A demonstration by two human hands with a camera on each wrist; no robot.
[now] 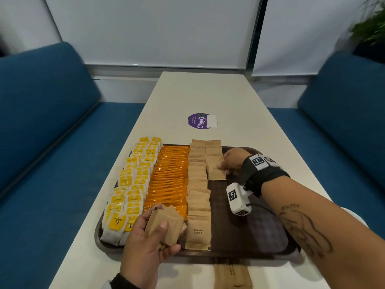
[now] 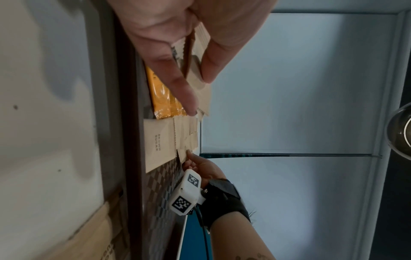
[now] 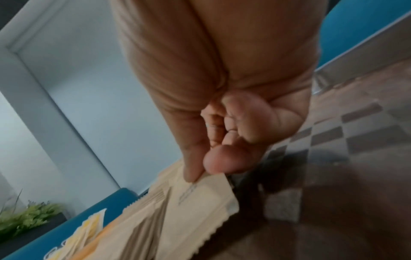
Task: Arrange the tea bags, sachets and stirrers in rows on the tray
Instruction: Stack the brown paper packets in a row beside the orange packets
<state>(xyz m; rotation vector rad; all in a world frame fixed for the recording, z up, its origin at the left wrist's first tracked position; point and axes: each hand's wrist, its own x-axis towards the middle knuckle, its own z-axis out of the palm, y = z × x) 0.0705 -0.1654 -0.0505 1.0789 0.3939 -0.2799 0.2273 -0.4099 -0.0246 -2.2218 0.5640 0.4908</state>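
Dark brown tray (image 1: 260,250) lies on the pale worktop (image 1: 204,94), its near rim close to the worktop's near edge, blue benches (image 1: 48,126) on both sides. Far left on the tray: two columns of yellow tea bags (image 1: 133,184), the outer column hanging over the tray's left rim. Next, a tight overlapping row of orange sachets (image 1: 169,176) runs near to far. Next, a full row of brown sugar sachets (image 1: 198,195); its far end reaches past the tray's far rim. Beside it a second brown row (image 1: 213,155) covers only the far part of the tray. The checkered tray floor from there to the near rim and across to the right rim is bare, giving open room. Left hand (image 1: 145,243) hovers over the tray's near-left corner, its grip closed round a loose bundle of brown sachets (image 1: 164,224), thumb on one face, fingers on the other. Right hand (image 1: 233,160) reaches over the right half of the tray; its grip pinches a single brown sachet (image 1: 216,173) between thumb and forefinger at the near end of the short row, the sachet lying on or just above the tray. A purple round sticker (image 1: 201,121) sits on the worktop beyond the tray, well apart from it.
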